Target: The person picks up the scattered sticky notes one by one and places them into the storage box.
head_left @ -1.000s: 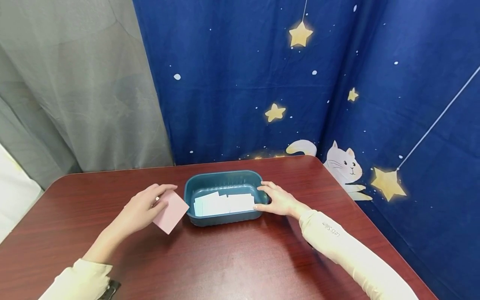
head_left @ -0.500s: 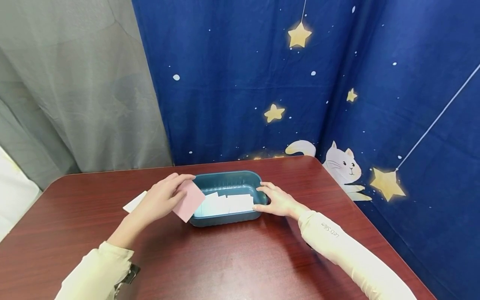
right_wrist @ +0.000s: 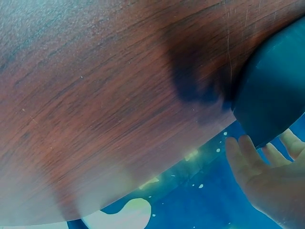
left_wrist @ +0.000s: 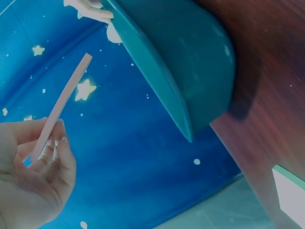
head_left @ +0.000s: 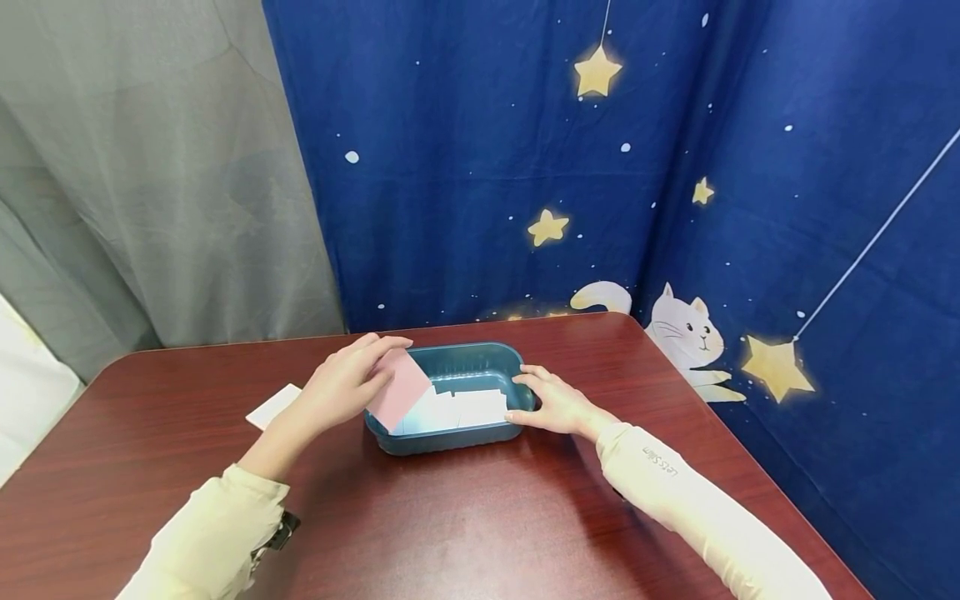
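Observation:
My left hand (head_left: pixel 345 379) pinches a pink square sticky note pad (head_left: pixel 399 390) between thumb and fingers. The pad is tilted over the left end of a dark teal plastic bin (head_left: pixel 450 442). In the left wrist view the pink pad (left_wrist: pixel 64 102) shows edge-on, as a thin block. White-looking square pads (head_left: pixel 480 406) lie in the bin, partly hidden by its front wall. At the bin's right end, my right hand (head_left: pixel 561 402) holds the rim, thumb toward the front and fingers farther back. In the right wrist view its fingers (right_wrist: pixel 250 155) lie at the bin's edge.
Left of the bin, a white pad (head_left: pixel 273 406) lies on the dark red-brown table (head_left: pixel 465 533); the left wrist view shows a green edge on this pad (left_wrist: pixel 291 195). Behind the table hang a grey curtain (head_left: pixel 180 183) and a blue starry one (head_left: pixel 480 167).
My left hand has carried the pink pad rightward and slightly away from me, from beside the bin to over its left end. The white pad on the table has come into view. My right hand stays put.

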Motion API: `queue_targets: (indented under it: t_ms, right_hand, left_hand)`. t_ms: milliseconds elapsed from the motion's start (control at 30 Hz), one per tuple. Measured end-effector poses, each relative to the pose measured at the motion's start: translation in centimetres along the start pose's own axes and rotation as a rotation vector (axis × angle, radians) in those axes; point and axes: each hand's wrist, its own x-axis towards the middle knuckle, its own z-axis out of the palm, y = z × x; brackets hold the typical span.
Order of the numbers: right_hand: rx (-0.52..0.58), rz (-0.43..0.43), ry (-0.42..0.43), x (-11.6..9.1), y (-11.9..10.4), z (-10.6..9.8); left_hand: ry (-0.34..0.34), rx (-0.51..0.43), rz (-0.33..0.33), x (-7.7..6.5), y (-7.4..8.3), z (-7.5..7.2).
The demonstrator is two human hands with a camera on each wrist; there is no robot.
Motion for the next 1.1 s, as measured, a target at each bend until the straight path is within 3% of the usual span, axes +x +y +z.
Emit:
queue_targets:
  t_ms: [1100]
  right_hand:
    - [0.009, 0.007, 0.015, 0.8, 0.0, 0.2]
  left_hand:
    - [0.03, 0.004, 0.017, 2.8, -0.5, 1.5]
